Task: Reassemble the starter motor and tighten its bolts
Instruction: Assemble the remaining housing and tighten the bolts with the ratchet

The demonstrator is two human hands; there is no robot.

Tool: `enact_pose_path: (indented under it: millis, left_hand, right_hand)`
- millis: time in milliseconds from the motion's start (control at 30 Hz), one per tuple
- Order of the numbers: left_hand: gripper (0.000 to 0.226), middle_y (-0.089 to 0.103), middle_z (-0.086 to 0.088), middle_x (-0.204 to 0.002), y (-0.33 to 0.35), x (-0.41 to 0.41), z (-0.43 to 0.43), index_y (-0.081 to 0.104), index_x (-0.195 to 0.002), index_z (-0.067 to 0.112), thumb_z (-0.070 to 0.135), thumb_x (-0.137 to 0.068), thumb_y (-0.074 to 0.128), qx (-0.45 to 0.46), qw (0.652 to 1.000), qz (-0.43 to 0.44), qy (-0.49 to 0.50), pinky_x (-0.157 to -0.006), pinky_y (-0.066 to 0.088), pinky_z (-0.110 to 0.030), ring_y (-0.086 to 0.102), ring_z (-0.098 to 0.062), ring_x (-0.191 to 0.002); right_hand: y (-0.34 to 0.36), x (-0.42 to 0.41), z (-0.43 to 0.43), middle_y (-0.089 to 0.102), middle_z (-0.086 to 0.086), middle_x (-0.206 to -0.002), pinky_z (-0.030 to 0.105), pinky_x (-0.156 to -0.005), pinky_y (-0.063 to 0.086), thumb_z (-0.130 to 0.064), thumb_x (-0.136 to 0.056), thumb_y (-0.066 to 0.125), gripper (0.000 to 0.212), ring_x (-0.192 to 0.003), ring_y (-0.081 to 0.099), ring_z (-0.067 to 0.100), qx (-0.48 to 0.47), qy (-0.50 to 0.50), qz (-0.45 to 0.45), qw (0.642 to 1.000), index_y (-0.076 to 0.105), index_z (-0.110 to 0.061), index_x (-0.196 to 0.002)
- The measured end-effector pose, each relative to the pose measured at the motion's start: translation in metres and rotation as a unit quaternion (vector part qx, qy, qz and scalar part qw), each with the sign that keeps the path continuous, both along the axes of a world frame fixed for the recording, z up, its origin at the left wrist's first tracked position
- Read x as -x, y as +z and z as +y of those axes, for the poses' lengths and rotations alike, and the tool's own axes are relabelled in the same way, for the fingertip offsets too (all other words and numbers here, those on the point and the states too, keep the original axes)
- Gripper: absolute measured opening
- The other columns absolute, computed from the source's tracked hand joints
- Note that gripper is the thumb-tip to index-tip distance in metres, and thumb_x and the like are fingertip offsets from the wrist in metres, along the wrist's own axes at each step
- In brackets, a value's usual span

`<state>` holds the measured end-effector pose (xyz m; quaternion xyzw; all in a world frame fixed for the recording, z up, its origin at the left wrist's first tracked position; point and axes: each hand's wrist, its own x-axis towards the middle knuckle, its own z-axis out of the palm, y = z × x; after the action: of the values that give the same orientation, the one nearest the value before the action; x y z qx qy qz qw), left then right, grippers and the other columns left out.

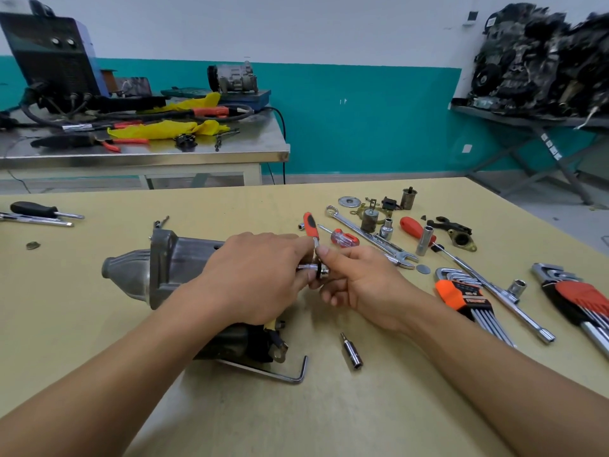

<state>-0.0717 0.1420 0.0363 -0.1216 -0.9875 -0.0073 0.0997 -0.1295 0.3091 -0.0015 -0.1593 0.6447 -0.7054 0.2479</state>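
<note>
Hex key [263,372]: L-shaped, flat on the table [99,341], just nearer than the left wrist, against the motor's dark end.
Bit socket [352,351]: lies alone just below the right hand.
Starter motor [171,262]: on its side on the table under the left hand and wrist, with its cone nose pointing out to the left. The left hand and forearm hide its middle and much of the dark near end.
Left hand [257,275]: above the motor, fingers curled, pinching a small chrome socket [308,267].
Right hand [362,285]: fingertip to fingertip with the left hand. Thumb and forefinger pinch the head of a ratchet [310,225], and its red handle sticks up beyond the fingers.
Hex key sets [461,298]: in orange holders out to the right of the right hand, with a long chrome T-bar [487,285] between them.
Beyond the right hand: a small red screwdriver [344,238], a combination wrench [369,237], loose sockets and small motor parts [372,212].
Far left of the left hand: black-handled screwdrivers [39,211].
Furthest: a steel bench [164,153] cluttered with tools and yellow cloth.
</note>
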Motion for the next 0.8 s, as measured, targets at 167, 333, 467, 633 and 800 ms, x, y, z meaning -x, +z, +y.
enact_pose_path:
  millis: [167, 333, 467, 633, 800]
  left_hand:
    - [0.032, 0.054, 0.012, -0.095, 0.000, 0.001, 0.000, 0.044, -0.084, 0.035, 0.051, -0.102, 0.024, 0.003, 1.000, 0.005, 0.014, -0.065, 0.032, -0.034, 0.051, -0.015, -0.083]
    - [0.022, 0.053, 0.015, -0.093, 0.002, -0.001, 0.000, 0.040, -0.092, 0.036, 0.057, -0.098, 0.037, -0.002, 1.000, 0.001, 0.008, -0.066, 0.031, -0.034, 0.052, -0.014, -0.084]
    - [0.022, 0.052, 0.015, -0.096, 0.003, 0.001, 0.000, 0.040, -0.086, 0.037, 0.051, -0.102, 0.032, 0.003, 1.000, -0.007, 0.004, -0.065, 0.030, -0.034, 0.049, -0.013, -0.083]
    - [0.031, 0.052, 0.012, -0.095, 0.002, 0.003, 0.000, 0.047, -0.086, 0.036, 0.053, -0.102, 0.027, 0.012, 1.000, -0.011, 0.018, -0.062, 0.032, -0.034, 0.052, -0.014, -0.084]
    - [0.019, 0.050, 0.015, -0.091, 0.002, -0.001, -0.001, 0.040, -0.092, 0.037, 0.055, -0.098, 0.040, -0.008, 1.000, -0.006, 0.006, -0.068, 0.033, -0.035, 0.048, -0.015, -0.081]
  right_hand:
    - [0.001, -0.003, 0.013, 0.076, 0.008, -0.091, 0.025, -0.067, 0.058, -0.023, -0.078, 0.070, 0.031, -0.079, 0.074, 0.020, -0.004, 0.002, 0.114, 0.994, 0.071, -0.010, -0.106]
    - [0.002, -0.006, 0.001, 0.072, 0.011, -0.072, 0.024, -0.051, 0.055, -0.024, -0.095, 0.060, 0.025, -0.055, 0.068, 0.020, -0.001, -0.013, 0.020, 1.000, 0.067, 0.000, -0.093]
    - [0.002, -0.005, -0.003, 0.071, 0.013, -0.075, 0.023, -0.051, 0.053, -0.020, -0.099, 0.057, 0.023, -0.054, 0.065, 0.018, 0.014, -0.019, 0.006, 1.000, 0.069, -0.001, -0.090]
    - [0.003, -0.007, 0.011, 0.078, 0.004, -0.091, 0.025, -0.068, 0.060, -0.007, -0.093, 0.064, 0.014, -0.085, 0.076, 0.019, -0.009, -0.036, 0.157, 0.987, 0.072, -0.014, -0.102]
    - [0.003, -0.011, -0.008, 0.071, 0.013, -0.071, 0.023, -0.049, 0.054, -0.023, -0.099, 0.059, 0.026, -0.052, 0.066, 0.019, 0.010, -0.050, -0.019, 0.999, 0.067, 0.002, -0.097]
